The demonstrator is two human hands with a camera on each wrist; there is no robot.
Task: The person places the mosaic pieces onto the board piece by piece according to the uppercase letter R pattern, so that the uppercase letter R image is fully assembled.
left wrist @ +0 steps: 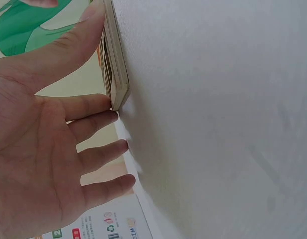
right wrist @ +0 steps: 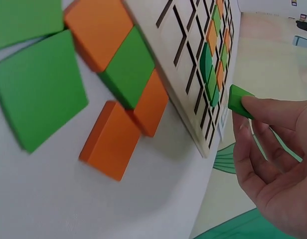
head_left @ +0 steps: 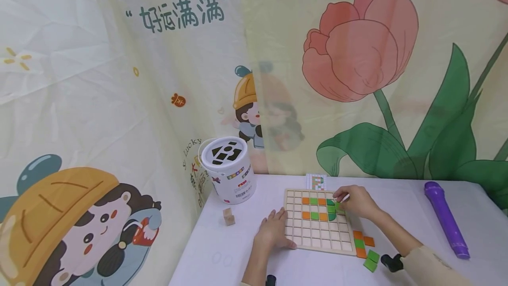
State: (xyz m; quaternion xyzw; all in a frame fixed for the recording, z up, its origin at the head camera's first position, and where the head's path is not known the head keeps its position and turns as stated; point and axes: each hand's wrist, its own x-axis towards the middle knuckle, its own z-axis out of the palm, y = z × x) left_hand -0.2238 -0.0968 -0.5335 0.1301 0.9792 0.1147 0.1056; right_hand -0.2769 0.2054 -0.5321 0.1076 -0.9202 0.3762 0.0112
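Observation:
A wooden grid board [head_left: 313, 241] lies on the table, holding rows of orange and green square tiles and dark green curved pieces [head_left: 331, 217]. My left hand [head_left: 270, 231] rests at the board's left edge. In the left wrist view its fingers are extended, with fingertips at the board's corner and the thumb along its side. Over the board's upper right is my right hand [head_left: 359, 202]. Between thumb and fingers it pinches a green square tile [right wrist: 238, 101], seen close beside the board's edge in the right wrist view.
Loose orange tiles [head_left: 368, 241] and green tiles [head_left: 371, 265] lie off the board's lower right corner. A pattern card [head_left: 316, 182] sits behind the board. A white bucket [head_left: 234, 175] and small wooden blocks [head_left: 229, 216] stand left; a purple microphone [head_left: 446, 220] lies right.

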